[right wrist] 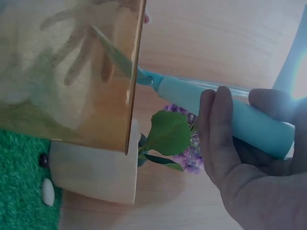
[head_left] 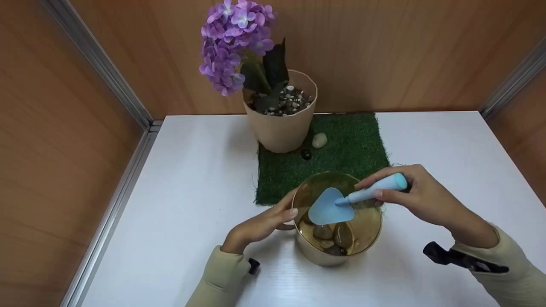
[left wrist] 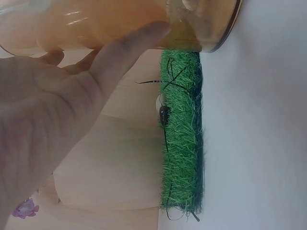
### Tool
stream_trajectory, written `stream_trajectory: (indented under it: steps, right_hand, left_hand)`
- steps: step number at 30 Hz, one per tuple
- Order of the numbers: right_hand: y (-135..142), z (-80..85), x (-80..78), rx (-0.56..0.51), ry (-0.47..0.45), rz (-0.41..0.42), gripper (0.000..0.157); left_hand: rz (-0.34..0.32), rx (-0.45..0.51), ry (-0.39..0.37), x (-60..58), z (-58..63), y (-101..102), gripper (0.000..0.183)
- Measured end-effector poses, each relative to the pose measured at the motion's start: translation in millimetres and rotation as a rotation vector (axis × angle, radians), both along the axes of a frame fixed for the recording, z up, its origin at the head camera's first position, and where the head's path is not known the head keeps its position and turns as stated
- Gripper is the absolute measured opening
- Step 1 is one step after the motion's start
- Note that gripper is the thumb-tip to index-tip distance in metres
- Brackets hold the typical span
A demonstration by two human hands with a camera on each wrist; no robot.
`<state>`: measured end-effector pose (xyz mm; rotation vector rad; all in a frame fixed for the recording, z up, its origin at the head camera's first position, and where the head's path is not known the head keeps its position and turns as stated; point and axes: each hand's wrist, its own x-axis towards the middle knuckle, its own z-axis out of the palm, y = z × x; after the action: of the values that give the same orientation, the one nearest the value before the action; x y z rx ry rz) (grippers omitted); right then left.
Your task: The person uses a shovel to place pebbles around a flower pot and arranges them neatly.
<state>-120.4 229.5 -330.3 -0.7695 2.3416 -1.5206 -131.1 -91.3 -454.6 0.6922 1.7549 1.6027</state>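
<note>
My right hand (head_left: 413,196) grips a small blue garden trowel (head_left: 330,207) by its handle (right wrist: 192,98). The trowel's blade tilts down inside an amber see-through bowl (head_left: 369,238), above several dark stones (head_left: 342,235) lying in it. Against the bowl's left side rests my left hand (head_left: 266,221), its thumb near the rim. Through the amber wall, the right wrist view shows the left fingers (right wrist: 76,57) spread and fairly straight. A straight finger (left wrist: 127,45) lies along the bowl in the left wrist view. Part of the bowl's floor is hidden under the blade.
Behind the bowl lies a green artificial grass mat (head_left: 349,132) on the white table (head_left: 192,179). A beige pot (head_left: 281,132) with a purple flower (head_left: 232,42) stands at its back left, beside a pale stone (head_left: 319,140) and a dark stone (head_left: 306,154). Wooden panels (head_left: 384,55) enclose the table.
</note>
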Motion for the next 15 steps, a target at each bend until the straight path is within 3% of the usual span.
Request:
stream_trajectory:
  steps: [9,15]
  right_hand:
    - [-13,-8.6,1.2,0.171,0.087,0.127,0.021]
    - [-21,-13.5,1.9,0.192,0.089,0.229,0.019]
  left_hand:
    - [0.002,-0.001,0.001,-1.2,-0.2,0,0.059]
    - [0.004,-0.007,0.001,-0.8,-0.9,0,0.059]
